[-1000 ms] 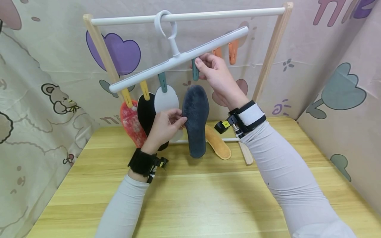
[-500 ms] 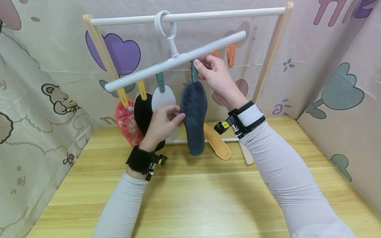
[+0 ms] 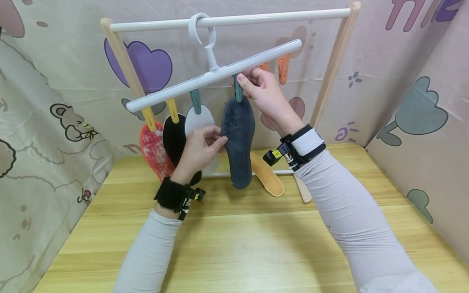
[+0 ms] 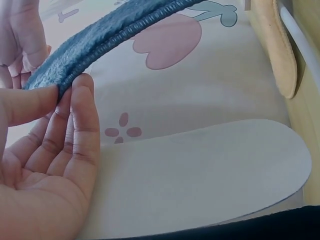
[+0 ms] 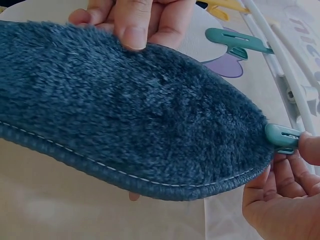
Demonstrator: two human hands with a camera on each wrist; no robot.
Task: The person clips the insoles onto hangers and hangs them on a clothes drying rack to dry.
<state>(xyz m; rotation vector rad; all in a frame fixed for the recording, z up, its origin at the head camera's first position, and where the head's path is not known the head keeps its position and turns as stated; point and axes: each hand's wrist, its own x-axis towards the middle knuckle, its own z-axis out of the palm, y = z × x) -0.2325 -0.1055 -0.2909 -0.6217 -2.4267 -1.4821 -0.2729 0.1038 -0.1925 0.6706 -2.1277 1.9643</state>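
Observation:
A dark blue fleecy insole hangs upright under the tilted white hanger. With thumb and fingers my left hand pinches its left edge; the left wrist view shows the insole edge between them. My right hand pinches a green clip on the hanger. In the right wrist view that clip has its mouth over the insole's tip. Left of it, a white insole hangs from another green clip. A black insole and a red insole hang from yellow clips.
The hanger hooks over the white rail of a wooden-sided rack. Two orange clips hang at its right end, holding nothing. A tan insole leans low behind the blue one, on the wooden table.
The blue insole has risen with my left hand until its top meets the green clip. The hanger has tilted less steeply and shifted slightly left with the hanging insoles. My right hand stays on the clip.

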